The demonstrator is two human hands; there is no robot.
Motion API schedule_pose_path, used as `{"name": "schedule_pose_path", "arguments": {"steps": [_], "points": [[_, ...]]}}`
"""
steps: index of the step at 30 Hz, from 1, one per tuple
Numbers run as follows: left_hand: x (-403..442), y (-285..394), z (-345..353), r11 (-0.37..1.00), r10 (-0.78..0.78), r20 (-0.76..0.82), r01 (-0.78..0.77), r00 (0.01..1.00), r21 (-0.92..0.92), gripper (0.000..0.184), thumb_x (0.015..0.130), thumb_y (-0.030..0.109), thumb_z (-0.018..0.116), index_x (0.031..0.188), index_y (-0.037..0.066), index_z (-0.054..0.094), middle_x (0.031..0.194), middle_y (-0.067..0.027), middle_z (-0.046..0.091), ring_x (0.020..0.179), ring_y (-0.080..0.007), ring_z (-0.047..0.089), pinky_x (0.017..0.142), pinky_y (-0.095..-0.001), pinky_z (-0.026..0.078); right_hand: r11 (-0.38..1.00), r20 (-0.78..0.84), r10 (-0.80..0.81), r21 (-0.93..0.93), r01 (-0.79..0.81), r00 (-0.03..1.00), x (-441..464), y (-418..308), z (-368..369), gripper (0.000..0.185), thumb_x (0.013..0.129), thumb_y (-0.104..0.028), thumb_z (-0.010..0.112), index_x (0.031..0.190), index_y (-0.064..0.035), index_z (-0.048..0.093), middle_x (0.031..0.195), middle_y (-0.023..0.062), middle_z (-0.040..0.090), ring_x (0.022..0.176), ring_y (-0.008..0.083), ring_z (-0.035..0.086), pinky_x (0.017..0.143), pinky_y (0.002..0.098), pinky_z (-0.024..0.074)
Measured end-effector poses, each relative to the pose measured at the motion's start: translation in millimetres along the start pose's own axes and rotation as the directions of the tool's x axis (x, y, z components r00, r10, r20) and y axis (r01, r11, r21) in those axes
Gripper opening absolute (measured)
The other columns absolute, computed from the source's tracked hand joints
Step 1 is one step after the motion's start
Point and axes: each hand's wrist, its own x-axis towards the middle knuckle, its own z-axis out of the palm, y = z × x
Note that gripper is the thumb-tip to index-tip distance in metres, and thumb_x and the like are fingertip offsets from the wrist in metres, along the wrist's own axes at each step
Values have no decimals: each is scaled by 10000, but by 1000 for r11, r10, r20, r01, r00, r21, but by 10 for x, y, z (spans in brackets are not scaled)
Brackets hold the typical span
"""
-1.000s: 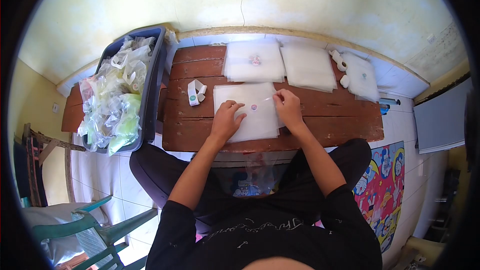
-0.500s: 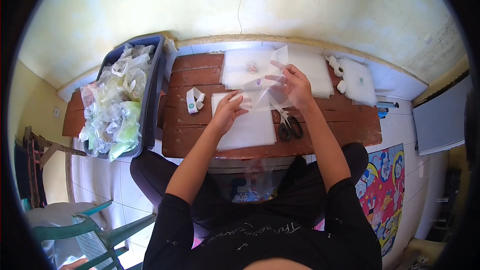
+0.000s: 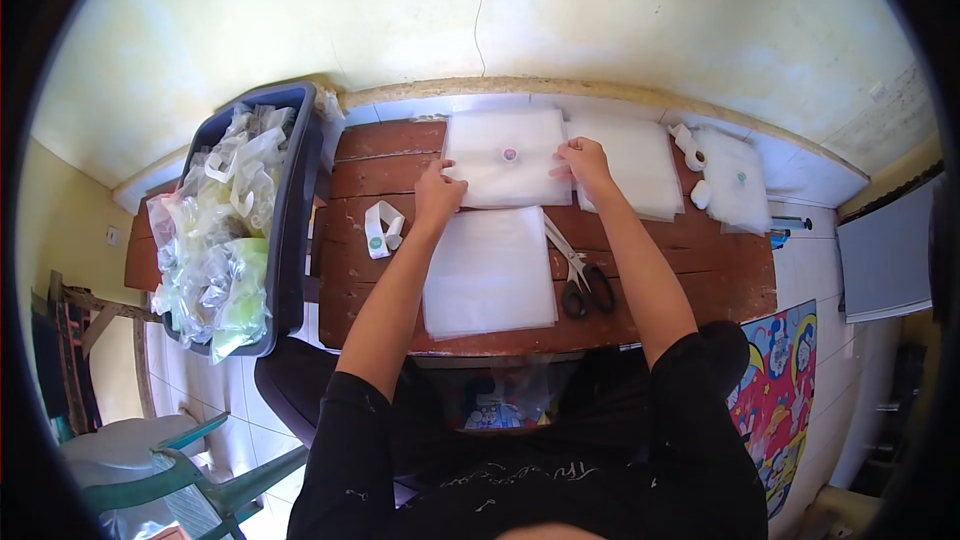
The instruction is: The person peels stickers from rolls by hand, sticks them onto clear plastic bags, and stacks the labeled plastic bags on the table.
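Note:
A stack of clear plastic bags (image 3: 505, 180) lies at the back of the brown wooden table, a small round sticker (image 3: 510, 154) on the top bag. My left hand (image 3: 438, 195) is closed at the left edge of the top bag, fingers bent over it. At its right edge my right hand (image 3: 585, 165) pinches the plastic between thumb and fingers. Closer to me lies another stack of plain clear bags (image 3: 488, 275). Black-handled scissors (image 3: 588, 290) rest just right of it. A curled strip of stickers (image 3: 380, 230) sits to the left, near my left forearm.
A dark tub (image 3: 290, 240) heaped with plastic bags (image 3: 225, 230) stands at the left. Further right on the table (image 3: 680, 270) are another bag stack (image 3: 630, 170), white sticker rolls (image 3: 688, 145) and bags with a sticker (image 3: 732, 185). The wall (image 3: 560, 20) rises behind.
Both hands have moved away from me and brought the lifted stickered bag down onto the back stack. The bag now lies flat, where before it hung tilted between my hands.

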Motion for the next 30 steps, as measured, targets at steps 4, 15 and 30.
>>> {"name": "schedule_pose_path", "arguments": {"steps": [4, 15, 30], "points": [[78, -74, 40, 962, 92, -36, -79, 995, 260, 479, 766, 83, 695, 1226, 15, 579, 782, -132, 673, 725, -264, 675, 704, -372, 531, 985, -108, 16, -167, -34, 994, 90, 85, 46, 199, 877, -106, 616, 1014, 38, 597, 919, 148, 678, 631, 203, 684, 538, 294, 557], [-325, -27, -120, 830, 342, -109, -246, 933, 500, 316, 806, 230, 706, 1071, 63, 668, 907, -134, 670, 914, -303, 648, 796, -410, 499, 630, -129, -650, -642, 437, 749, -413, 205, 314, 251, 797, -131, 693, 1019, -19, 652, 1011, 175, 675, 920, 288, 657, 803, 379, 518], [-1074, -23, -1216, 959, 142, -144, -101, 979, 264, 315, 791, 204, 722, 1057, 42, 680, 878, -128, 715, 837, -258, 691, 762, -352, 525, 799, 349, -481, -204, 566, 804, -1284, 27, 1398, 137, 816, -110, 666, 890, 5, 677, 804, 153, 700, 738, 240, 691, 689, 334, 545]]}}
